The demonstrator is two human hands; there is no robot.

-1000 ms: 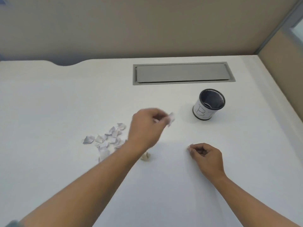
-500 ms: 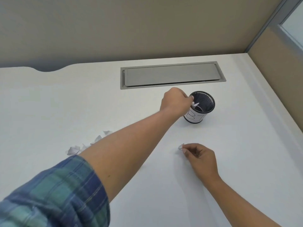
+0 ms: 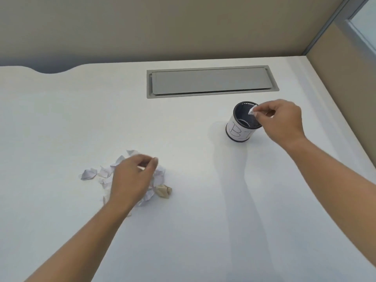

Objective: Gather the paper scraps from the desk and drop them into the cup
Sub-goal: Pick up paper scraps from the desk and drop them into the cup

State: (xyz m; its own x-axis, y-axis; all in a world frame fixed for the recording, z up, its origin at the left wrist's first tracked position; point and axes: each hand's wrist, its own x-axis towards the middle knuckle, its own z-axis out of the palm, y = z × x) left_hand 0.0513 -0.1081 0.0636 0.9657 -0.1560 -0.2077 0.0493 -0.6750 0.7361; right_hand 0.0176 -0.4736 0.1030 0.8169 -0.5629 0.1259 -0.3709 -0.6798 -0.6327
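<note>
A black mesh cup (image 3: 238, 132) with a white label stands on the white desk (image 3: 195, 210) at the right. My right hand (image 3: 283, 122) pinches a small white paper scrap (image 3: 252, 110) right over the cup's open mouth. A pile of several white paper scraps (image 3: 89, 174) lies at the left centre, with a beige crumpled scrap (image 3: 163, 191) at its right edge. My left hand (image 3: 132, 178) hovers over the pile, fingers loosely curved toward the thumb, and hides part of it. I see nothing plainly held in that hand.
A grey cable-tray lid (image 3: 209, 81) is set flush into the desk behind the cup. A beige partition (image 3: 345, 82) rises along the desk's right edge, and a wall closes off the back. The desk's back-left edge has a curved notch (image 3: 50, 70).
My left hand has come back from the cup to the scrap pile at the left. My right hand has carried its scrap from the desk's middle up over the cup.
</note>
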